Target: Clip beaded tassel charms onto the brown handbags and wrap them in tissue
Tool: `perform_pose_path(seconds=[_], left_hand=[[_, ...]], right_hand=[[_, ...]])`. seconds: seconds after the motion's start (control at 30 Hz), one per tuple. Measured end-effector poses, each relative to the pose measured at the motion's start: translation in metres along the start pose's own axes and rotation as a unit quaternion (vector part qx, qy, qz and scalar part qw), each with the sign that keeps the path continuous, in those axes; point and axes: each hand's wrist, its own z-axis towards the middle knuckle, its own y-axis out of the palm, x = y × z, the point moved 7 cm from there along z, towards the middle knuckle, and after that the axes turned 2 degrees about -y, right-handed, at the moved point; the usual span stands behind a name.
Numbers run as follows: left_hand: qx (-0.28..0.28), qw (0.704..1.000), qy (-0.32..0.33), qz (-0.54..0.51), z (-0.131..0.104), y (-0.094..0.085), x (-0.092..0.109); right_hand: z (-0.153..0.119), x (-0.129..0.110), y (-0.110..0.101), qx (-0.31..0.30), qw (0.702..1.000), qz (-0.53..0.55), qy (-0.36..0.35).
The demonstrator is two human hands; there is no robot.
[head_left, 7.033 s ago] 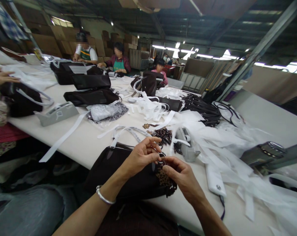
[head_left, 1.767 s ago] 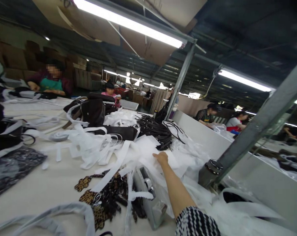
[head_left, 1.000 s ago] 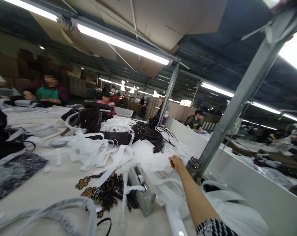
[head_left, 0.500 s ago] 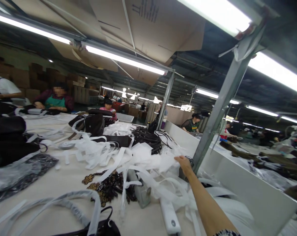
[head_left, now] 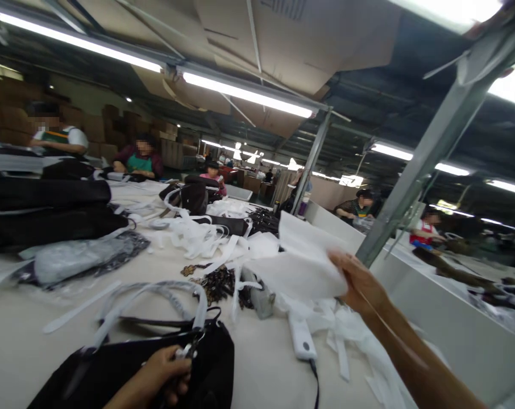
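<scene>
A black handbag (head_left: 210,363) lies at the front of the table, its raised handles (head_left: 157,289) wrapped in pale protective film. My left hand (head_left: 166,369) is closed at the bag's upper edge, around a small shiny metal fitting near a handle's base; the fingertips are partly hidden. On the right, my right hand (head_left: 353,278) grips thin white sheet material (head_left: 304,267), folded and lifted above the scraps. Some blur smears the fingers. Below it lies a white handheld device (head_left: 301,338) with a dark cord.
White strips (head_left: 202,238) and brown patterned chains (head_left: 217,284) lie mid-table beside a greyish block (head_left: 261,301). Dark bags (head_left: 48,193) are stacked on the left. A metal post (head_left: 423,153) and white partition (head_left: 445,318) border the right. Several people work farther off.
My right hand has picked up white sheet material from the pile and drawn it nearer. My left hand has come into view at the handbag. The view has swung left and down.
</scene>
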Motion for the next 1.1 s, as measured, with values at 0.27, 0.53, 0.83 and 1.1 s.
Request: perform_pose_path(seconds=[0.27,0.53,0.83,1.1], left_hand=[[0.0,0.997,-0.037,0.063,-0.005,-0.038,0.047],[-0.031,0.985,-0.06,0.161,0.001,-0.029,0.072],[-0.034,0.96,-0.058,0.273,-0.007,-0.014,0.105],[-0.029,0.983,-0.041,0.176,-0.035,0.003,0.067]], right_hand=[[-0.131,0.185,0.156,-0.313,0.856,0.107,0.397],[-0.075,0.28,0.179,-0.181,0.907,-0.018,0.381],[-0.077,0.322,0.184,-0.144,0.838,0.051,0.524],[-0.086,0.318,0.189,-0.086,0.864,0.213,0.448]])
